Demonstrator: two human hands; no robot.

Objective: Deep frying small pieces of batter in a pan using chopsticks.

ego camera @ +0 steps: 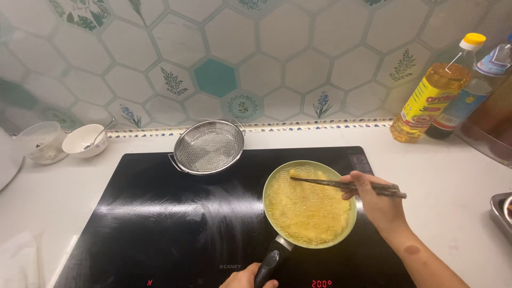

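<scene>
Steel mesh strainer (208, 146) sits far-left of the green frying pan (309, 204); right hand (376, 200) pinches dark chopsticks (346, 185), left hand (246, 278) wraps the black pan handle (270, 262).

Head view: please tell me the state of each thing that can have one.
Frying pan: on the cooktop, full of bubbling yellow food.
Cooktop: on, red display lit.
Chopsticks: in right hand, tips in the food.
Pan handle: gripped by left hand.
Strainer: empty, tilted.
Oil bottle: capped, upright.
</scene>
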